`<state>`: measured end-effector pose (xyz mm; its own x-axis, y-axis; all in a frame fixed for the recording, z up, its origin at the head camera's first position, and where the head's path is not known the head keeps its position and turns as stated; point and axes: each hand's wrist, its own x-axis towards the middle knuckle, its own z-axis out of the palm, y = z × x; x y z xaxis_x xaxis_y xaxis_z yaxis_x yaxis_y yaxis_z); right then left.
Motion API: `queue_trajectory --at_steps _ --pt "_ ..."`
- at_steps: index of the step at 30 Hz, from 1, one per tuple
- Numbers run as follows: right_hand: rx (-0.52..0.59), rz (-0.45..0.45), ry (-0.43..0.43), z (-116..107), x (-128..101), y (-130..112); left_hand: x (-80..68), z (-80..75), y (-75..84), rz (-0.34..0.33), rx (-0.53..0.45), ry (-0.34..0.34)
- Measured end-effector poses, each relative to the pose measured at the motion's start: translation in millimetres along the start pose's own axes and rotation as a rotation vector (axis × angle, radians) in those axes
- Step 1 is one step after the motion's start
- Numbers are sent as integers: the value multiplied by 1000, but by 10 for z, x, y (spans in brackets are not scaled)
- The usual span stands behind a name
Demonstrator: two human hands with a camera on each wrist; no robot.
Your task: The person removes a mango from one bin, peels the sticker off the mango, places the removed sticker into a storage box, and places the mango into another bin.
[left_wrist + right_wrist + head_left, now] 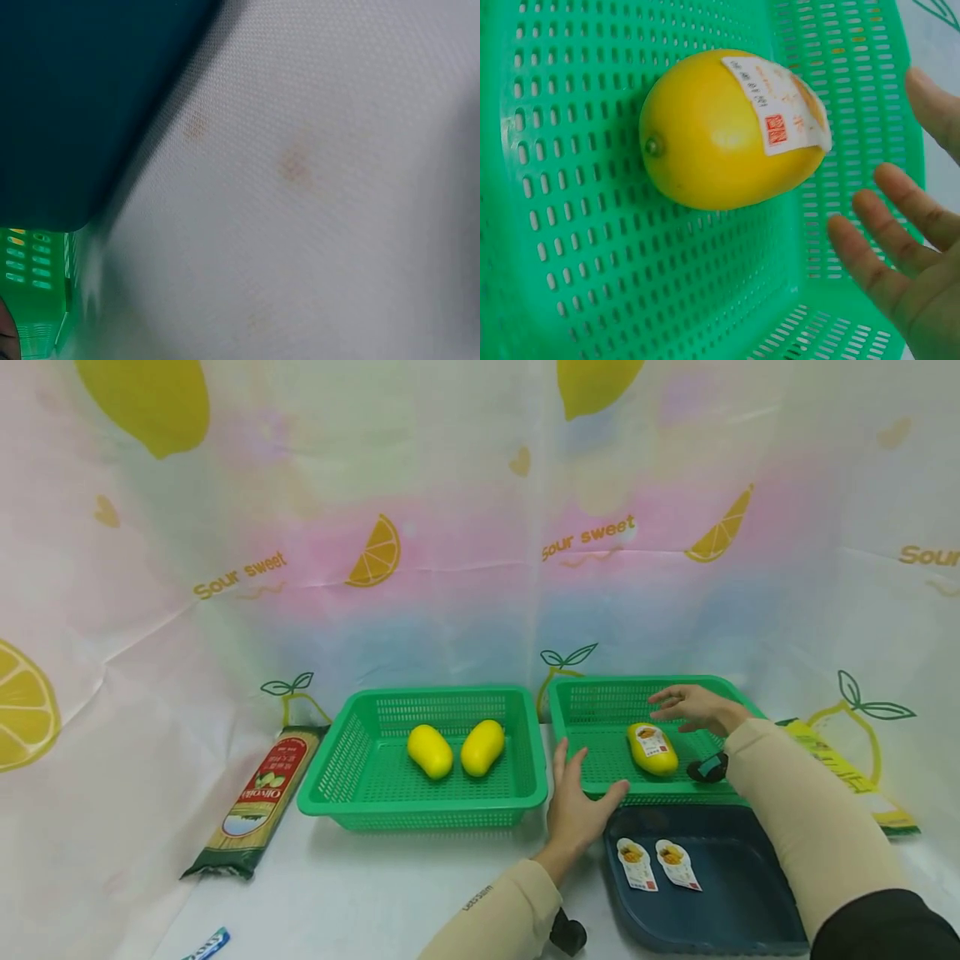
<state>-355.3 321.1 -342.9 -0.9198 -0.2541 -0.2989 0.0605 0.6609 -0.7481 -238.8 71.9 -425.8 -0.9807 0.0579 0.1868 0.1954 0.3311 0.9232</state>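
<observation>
A yellow mango (652,749) with a white printed sticker (772,105) on top lies in the right green basket (592,768). Over that basket, just behind the mango, is my right hand (693,708), fingers spread and apart from the fruit. My left hand (576,814) is at the basket's front left corner, thumb and fingers spread, holding nothing. Two bare mangoes (430,752) lie in the left green basket (352,812). In front of the right basket, a dark blue tray (720,910) bears two stickers (636,864) like the one on the fruit.
A pack of noodles (258,802) leans left of the left basket. Behind my right forearm lies a yellow-green packet (855,772). A small blue-and-white tube or packet (206,946) shows at the front left edge. A fruit-printed curtain (465,527) hangs behind the white table (360,893).
</observation>
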Motion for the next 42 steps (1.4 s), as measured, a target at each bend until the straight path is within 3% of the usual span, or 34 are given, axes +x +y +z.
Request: queue_trajectory --at_steps 5,13,31,42 --pt "6 51 -87 27 -18 34 -5 1 -12 -2 1 -2" --pt "16 101 -140 40 -29 54 -8 -6 4 1 -1 -5" --pt "33 164 -158 199 24 163 -11 11 -14 -10 13 -3" --pt "30 145 -179 201 18 139 -2 15 -20 -4 13 3"
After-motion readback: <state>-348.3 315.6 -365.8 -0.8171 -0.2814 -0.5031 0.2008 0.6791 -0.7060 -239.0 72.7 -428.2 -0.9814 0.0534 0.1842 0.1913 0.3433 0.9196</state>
